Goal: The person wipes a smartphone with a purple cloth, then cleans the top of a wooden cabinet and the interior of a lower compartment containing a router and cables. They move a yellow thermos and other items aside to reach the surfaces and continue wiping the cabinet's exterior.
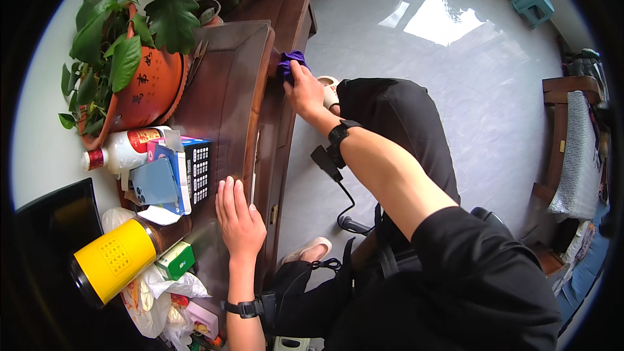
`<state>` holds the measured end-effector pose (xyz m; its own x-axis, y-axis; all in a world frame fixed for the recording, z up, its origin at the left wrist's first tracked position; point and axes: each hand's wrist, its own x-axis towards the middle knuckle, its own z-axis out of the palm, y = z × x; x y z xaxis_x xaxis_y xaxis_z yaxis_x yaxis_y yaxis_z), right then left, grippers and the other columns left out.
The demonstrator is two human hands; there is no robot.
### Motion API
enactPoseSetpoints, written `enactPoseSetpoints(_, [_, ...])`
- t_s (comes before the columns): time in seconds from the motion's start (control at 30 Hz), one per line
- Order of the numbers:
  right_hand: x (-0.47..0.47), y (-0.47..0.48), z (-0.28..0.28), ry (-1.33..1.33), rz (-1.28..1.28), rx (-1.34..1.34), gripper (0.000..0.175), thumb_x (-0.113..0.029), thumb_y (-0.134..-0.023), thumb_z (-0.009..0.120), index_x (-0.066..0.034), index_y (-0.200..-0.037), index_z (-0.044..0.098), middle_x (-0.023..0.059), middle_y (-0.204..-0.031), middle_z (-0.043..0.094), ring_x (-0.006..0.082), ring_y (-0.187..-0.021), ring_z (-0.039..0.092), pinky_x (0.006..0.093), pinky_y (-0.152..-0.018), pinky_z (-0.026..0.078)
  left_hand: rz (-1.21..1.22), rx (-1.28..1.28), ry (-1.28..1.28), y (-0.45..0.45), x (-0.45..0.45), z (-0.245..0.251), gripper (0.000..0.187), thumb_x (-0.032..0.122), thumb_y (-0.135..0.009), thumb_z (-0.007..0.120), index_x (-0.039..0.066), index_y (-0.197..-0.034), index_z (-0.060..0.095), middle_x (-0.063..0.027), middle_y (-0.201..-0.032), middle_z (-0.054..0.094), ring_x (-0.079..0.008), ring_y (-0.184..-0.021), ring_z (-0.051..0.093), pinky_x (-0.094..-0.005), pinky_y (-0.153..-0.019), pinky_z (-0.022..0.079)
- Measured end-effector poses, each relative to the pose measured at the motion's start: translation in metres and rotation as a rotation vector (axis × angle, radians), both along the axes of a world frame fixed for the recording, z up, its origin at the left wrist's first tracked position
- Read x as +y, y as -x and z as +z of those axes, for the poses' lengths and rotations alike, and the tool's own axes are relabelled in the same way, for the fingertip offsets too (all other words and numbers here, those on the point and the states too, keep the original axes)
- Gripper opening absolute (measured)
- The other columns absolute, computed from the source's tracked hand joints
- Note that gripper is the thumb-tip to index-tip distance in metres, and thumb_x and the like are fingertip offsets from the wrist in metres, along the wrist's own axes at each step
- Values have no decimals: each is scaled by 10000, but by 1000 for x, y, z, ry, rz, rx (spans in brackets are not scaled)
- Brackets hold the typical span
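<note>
My right hand (307, 88) grips a crumpled purple cloth (292, 64) against the side of a dark brown wooden cabinet (222, 83), just under the overhanging edge of its top. Flat on the cabinet top, near the front edge, rests my left hand (242, 224), palm down with nothing in it. Close by on its left stand a blue and black cardboard box (199, 170) and a blue-grey smartphone (155, 183) leaning on the box. Both wrists wear black straps.
A potted plant in an orange pot (151, 83), a white bottle (134, 148), a yellow canister (117, 258), a green box (176, 261) and plastic bags crowd the cabinet's wall side. A black screen (53, 214) stands behind. A teal stool (529, 2) is across the tiled floor.
</note>
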<state>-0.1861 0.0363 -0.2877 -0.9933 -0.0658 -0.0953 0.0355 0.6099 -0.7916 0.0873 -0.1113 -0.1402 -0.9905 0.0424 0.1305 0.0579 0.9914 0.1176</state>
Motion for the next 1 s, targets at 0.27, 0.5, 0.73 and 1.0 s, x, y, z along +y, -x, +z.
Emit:
enactPoseSetpoints(0.27, [-14, -50, -10, -112, 105, 367, 443, -104, -758, 743, -123, -1163, 565, 88, -1150, 613, 376, -917, 648, 495, -748, 536, 3, -18, 30, 0, 2, -2, 624, 46, -883, 570, -42, -1485, 429, -219, -1546, 423, -417, -1461, 385, -548, -1216, 314])
enactPoseSetpoints(0.5, [-60, -28, -17, -489, 396, 502, 142, -180, -803, 673, -117, -899, 756, 70, -902, 653, 292, -971, 569, 413, -828, 440, -18, -4, 15, 2, 2, -4, 611, 40, -883, 558, -65, -1474, 442, -239, -1533, 428, -435, -1456, 385, -549, -1211, 314])
enactPoseSetpoints(0.73, [-78, -7, -24, -373, 663, 416, 241, -241, -820, 678, -184, -1036, 770, 60, -1024, 746, 273, -983, 696, 404, -850, 503, 0, 0, 22, 2, 4, -6, 606, 34, -884, 565, -75, -1468, 445, -239, -1530, 430, -436, -1449, 393, -549, -1206, 320])
enactPoseSetpoints(1.0, [-82, 12, -21, -372, 922, 261, 267, -244, -891, 648, -193, -1133, 748, 75, -1146, 750, 286, -1061, 714, 420, -841, 589, -3, 3, -19, 1, 2, -7, 608, 37, -885, 570, -63, -1473, 454, -234, -1534, 431, -436, -1450, 391, -540, -1206, 320])
